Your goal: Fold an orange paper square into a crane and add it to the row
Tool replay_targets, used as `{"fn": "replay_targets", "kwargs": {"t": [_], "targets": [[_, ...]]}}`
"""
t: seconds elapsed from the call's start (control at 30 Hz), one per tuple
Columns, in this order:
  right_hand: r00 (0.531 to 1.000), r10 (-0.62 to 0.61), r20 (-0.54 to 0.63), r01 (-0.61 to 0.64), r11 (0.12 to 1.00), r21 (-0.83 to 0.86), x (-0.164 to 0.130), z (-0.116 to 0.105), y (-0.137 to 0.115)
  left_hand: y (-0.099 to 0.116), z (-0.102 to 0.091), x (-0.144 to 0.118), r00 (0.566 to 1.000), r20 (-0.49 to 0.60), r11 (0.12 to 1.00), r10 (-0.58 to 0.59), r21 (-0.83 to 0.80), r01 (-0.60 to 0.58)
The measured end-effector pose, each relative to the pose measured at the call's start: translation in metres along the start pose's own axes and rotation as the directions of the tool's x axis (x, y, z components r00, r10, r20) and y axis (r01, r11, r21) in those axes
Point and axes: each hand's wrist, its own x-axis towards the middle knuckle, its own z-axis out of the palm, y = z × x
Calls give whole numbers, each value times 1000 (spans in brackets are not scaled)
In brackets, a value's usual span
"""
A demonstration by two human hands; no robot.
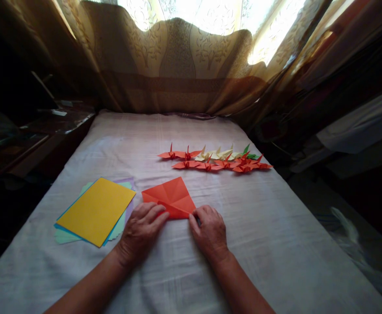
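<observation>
Orange paper (pixel 171 197) points away — left hand (pixel 141 231), right hand (pixel 208 231) grips open, pressing its near edge.

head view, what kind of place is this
Probably a room at home: a cloth-covered table by patterned window curtains, with folded paper cranes, a coloured paper stack, and both hands on an orange sheet.

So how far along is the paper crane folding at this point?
Done: a cluster of finished paper cranes, mostly orange, some pale yellow, one green, sits further back on the white cloth. In hand: the left hand and right hand press the near edge of a creased orange sheet, only partly folded. Left: a stack of unfolded coloured paper, yellow on top, lies untouched.
</observation>
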Motion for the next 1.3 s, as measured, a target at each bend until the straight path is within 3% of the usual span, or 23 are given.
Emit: {"fn": "replay_targets", "kwargs": {"t": [0.17, 0.37, 0.9, 1.07, 1.2, 1.3], "targets": [[1000, -2, 2, 2, 1000, -12, 0, 0, -1, 19, 0, 5, 993, 88, 994, 80, -81, -73], [1000, 18, 3, -18, 999, 41, -2, 0, 0, 21, 3, 0, 979, 179, 993, 96, -85, -82], [998, 38, -44, -28, 978, 207, -7, -2, 12, 19, 8, -7, 973, 223, 994, 64, -104, -41], [989, -78, -126, 97, 984, 152, -10, -11, 8, 19, 8, -7, 976, 210, 991, 50, -133, -22], [969, -236, -81, 239, 971, 32, -15, -15, -2, 21, 8, -7, 977, 206, 993, 63, -106, -41], [973, -230, -27, 230, 973, -14, -18, -12, -5, 21, 9, -7, 979, 195, 995, 59, -88, -43]]}}
